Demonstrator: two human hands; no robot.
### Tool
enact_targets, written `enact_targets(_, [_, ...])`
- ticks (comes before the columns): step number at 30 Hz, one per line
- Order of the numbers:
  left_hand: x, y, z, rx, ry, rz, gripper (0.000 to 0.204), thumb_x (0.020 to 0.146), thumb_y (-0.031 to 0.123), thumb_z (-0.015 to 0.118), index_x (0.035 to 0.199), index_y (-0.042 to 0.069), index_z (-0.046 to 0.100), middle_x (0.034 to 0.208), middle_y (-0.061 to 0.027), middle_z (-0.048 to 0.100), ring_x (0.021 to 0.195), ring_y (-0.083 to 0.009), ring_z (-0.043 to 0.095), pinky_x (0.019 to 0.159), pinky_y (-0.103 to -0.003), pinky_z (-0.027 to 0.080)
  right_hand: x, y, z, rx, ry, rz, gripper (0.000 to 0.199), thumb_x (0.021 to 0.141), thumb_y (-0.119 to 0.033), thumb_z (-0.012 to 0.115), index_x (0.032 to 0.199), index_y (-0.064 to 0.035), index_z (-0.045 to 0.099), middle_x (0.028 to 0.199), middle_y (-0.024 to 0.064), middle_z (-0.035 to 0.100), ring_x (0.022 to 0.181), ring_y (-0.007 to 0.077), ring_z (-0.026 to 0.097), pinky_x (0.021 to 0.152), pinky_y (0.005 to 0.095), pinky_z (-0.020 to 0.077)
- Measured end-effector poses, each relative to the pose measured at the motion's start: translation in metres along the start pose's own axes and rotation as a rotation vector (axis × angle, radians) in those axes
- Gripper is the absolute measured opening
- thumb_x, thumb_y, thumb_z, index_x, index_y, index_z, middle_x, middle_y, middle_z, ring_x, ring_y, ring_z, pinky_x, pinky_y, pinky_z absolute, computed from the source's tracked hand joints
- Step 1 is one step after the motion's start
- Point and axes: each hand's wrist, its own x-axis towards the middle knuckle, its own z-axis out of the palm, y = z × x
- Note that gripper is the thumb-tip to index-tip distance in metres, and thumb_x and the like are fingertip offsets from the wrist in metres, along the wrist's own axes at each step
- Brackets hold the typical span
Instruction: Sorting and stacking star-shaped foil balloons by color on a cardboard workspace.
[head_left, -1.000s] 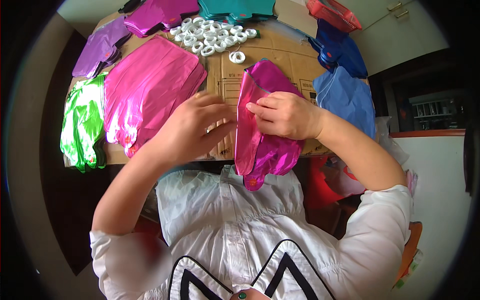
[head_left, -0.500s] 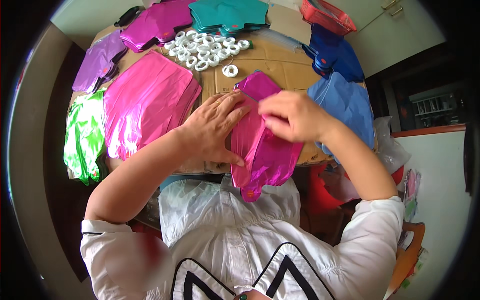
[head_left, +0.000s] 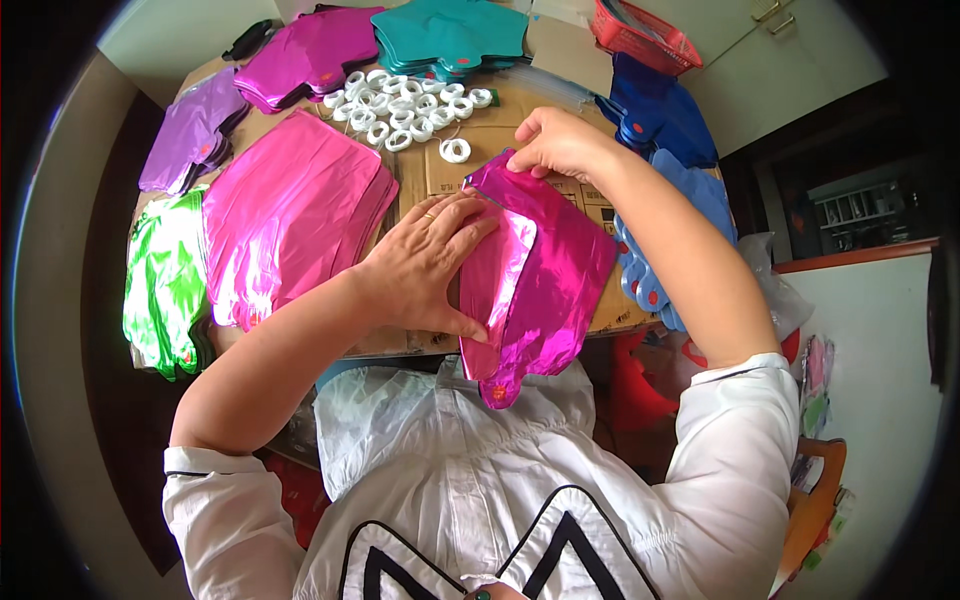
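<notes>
My right hand [head_left: 562, 143] has slid up to the far tip of the magenta foil balloon [head_left: 545, 270] since half a second ago, and it's pinching that corner between thumb and fingers. My left hand [head_left: 425, 265] lies flat on the balloon's left half, fingers together, thumb spread. The balloon is shiny, creased, folded lengthwise, its narrow tail hanging past the near edge of the cardboard sheet [head_left: 495, 150]. Left of the balloon sits a pink stack [head_left: 290, 210]; beyond it, white ribbon rolls [head_left: 400, 105].
</notes>
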Motion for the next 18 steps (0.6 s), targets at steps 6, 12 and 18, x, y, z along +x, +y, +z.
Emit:
enact_targets(6, [-0.001,0.000,0.002,-0.016,0.032,0.007,0.119,0.055,0.072,0.075,0.144,0.007,0.032,0.141,-0.0163,0.037,0.136,-0.0342,0.034,0.115,-0.047,0.025,0.009,0.013,0.013,-0.262,0.289,-0.101,0.035,0.070,-0.025,0.085,0.082,-0.0014,0.063,0.077,0.0088,0.066,0.068,0.0166,0.061,0.062,0.0315,0.0498])
enact_targets(12, [-0.001,-0.003,0.004,0.010,0.037,0.019,0.114,0.059,0.075,0.069,0.141,0.003,0.035,0.139,-0.0181,0.037,0.137,-0.0340,0.032,0.116,-0.045,0.022,-0.046,0.004,0.017,-0.357,0.490,-0.256,0.041,0.080,-0.043,0.073,0.077,-0.0036,0.062,0.070,0.0110,0.065,0.065,0.0258,0.063,0.062,0.0372,0.0496])
enact_targets(18, [-0.002,-0.003,0.009,-0.026,0.041,0.002,0.115,0.056,0.071,0.075,0.143,0.008,0.034,0.140,-0.0177,0.037,0.136,-0.0351,0.034,0.115,-0.048,0.025,-0.208,0.037,0.034,-0.439,0.056,0.072,0.050,0.083,-0.051,0.066,0.076,-0.0012,0.068,0.079,0.0201,0.068,0.073,0.0373,0.066,0.069,0.0437,0.0525])
